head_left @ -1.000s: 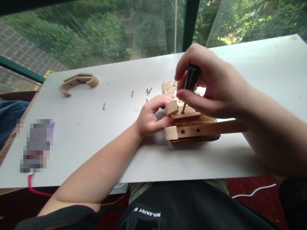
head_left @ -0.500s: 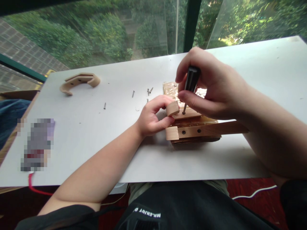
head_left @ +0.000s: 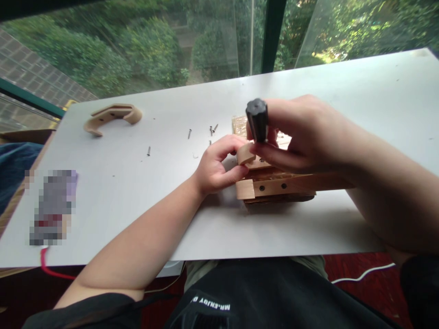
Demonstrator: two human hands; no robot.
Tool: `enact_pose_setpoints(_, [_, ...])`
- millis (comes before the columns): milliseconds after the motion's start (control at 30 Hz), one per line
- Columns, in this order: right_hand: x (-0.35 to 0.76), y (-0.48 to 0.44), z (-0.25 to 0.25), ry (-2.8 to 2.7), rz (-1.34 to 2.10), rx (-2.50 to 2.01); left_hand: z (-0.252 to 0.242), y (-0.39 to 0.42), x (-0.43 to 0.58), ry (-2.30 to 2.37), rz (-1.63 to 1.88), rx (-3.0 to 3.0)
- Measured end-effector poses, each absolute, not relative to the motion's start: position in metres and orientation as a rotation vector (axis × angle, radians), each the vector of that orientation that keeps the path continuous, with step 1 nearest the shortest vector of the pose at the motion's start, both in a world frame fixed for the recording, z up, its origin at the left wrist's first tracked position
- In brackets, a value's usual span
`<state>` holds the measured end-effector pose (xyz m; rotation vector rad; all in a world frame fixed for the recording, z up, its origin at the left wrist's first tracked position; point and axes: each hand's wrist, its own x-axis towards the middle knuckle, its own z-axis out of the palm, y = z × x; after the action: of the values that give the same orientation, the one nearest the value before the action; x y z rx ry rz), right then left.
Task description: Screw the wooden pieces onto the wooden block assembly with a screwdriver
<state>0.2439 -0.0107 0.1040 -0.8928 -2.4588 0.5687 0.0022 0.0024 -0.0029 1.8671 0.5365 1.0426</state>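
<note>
Right hand pinches black screwdriver upright over wooden assembly on table; left hand pinches small wooden block atop it; loose screws nearby.

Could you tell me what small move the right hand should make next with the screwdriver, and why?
Probably a twist of the handle: the right hand grips the screwdriver pointing down at the wooden assembly, while the left hand pinches the rounded wooden piece steady.

Left grip pinches between thumb and fingers; right grip, just beside it, is curled closed
</note>
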Motion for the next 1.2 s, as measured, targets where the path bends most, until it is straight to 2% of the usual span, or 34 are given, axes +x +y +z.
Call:
enact_pose_setpoints(100, [0.245,-0.011,0.104,-2.372,0.466,-0.943,-0.002,0.002,0.003,0.538,1.032,1.853])
enact_pose_setpoints(233, [0.245,-0.012,0.103,-2.308,0.586,-1.009,-0.003,0.001,0.003,0.549,1.007,1.807])
enact_pose_setpoints(533, [0.242,-0.013,0.100,-1.949,0.788,-0.661,0.000,0.001,0.001,0.553,1.015,1.864])
enact_pose_setpoints(933, [0.247,-0.015,0.110,-2.064,0.576,-0.634,-0.001,0.000,0.001,0.541,1.027,1.888])
enact_pose_setpoints(1033, [0.249,-0.015,0.113,-2.054,0.639,-0.655,0.000,0.000,0.001,0.555,1.022,1.886])
enact_pose_setpoints(1200, [0.254,-0.014,0.115,-2.250,0.552,-0.729,0.001,-0.001,0.001,0.565,1.016,1.871])
